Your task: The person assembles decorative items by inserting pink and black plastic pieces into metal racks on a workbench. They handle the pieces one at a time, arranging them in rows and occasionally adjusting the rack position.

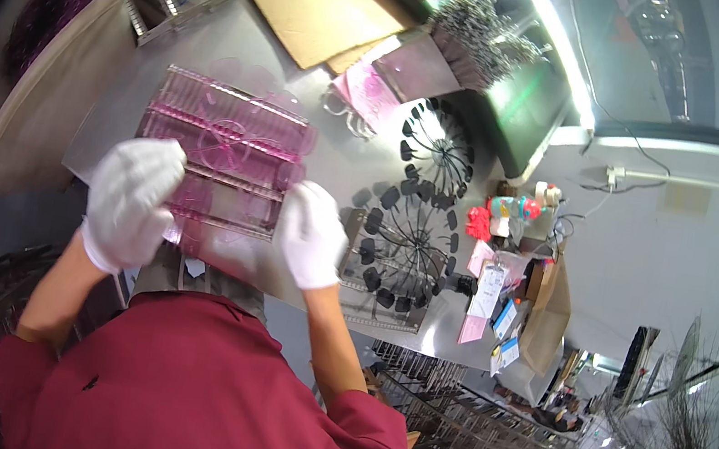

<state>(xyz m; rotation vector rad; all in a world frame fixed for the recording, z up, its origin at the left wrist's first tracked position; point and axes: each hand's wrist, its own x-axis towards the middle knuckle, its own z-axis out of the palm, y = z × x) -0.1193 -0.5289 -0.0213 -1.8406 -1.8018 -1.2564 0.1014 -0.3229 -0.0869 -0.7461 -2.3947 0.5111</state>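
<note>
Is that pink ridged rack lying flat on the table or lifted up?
Cannot tell for sure. The pink rack appears flat, gripped by the left hand and right hand.

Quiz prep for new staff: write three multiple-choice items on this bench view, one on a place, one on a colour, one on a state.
1. Where does the black fan-shaped rack lie relative to the pink rack?
A. To its right
B. To its left
C. Under it

2. What colour are the gloves on both hands?
A. Blue
B. White
C. Black

3. How does the right hand meet the pink rack?
A. Rests at its right edge
B. Held far above it
C. Hidden below the bench

Answers: 1 A, it sits right of the pink rack on the metal bench. 2 B, both the left hand and the right show white. 3 A, the glove lies against the rack's right edge.
</note>
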